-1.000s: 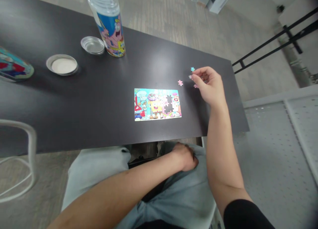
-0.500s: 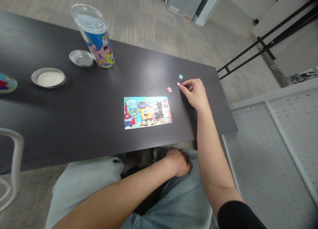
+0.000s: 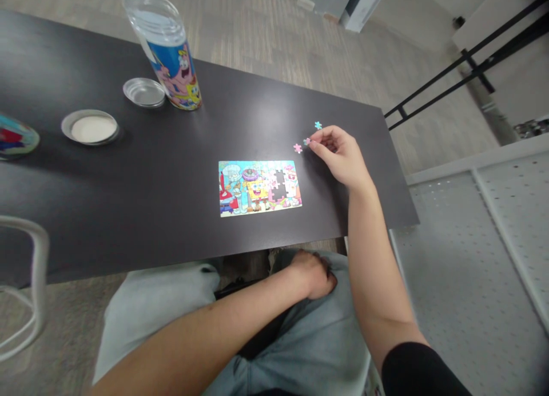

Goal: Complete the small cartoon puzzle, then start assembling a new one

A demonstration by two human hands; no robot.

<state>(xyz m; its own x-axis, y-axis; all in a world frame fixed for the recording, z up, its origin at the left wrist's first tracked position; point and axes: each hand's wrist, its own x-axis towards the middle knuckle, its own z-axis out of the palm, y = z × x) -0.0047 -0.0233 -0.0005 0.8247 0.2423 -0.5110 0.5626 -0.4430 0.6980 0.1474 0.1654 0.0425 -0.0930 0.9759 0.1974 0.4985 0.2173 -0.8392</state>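
My right hand (image 3: 341, 155) pinches a small pink-and-blue puzzle piece (image 3: 306, 141) between thumb and fingertips, low over the dark table. Just left of it lies a pink puzzle piece (image 3: 297, 149), and behind it a light-blue piece (image 3: 318, 125). Nearer to me, a mostly assembled cartoon jigsaw puzzle (image 3: 257, 189) lies flat, with a dark gap right of its middle where the tabletop shows through. My left hand (image 3: 315, 274) rests on my thigh below the table edge, fingers curled in; nothing shows in it.
A tall clear-topped cartoon canister (image 3: 175, 70) stands at the table's back. Beside it lie a metal lid (image 3: 144, 92) and another lid with a pale inside (image 3: 91, 128). A colourful rounded object (image 3: 17, 137) is cut off at left. A white curved tube (image 3: 40, 264) rises at front left.
The view has shifted slightly. My right hand has moved the pinched piece a little left, closer to the pink piece. My left hand stays on my thigh.
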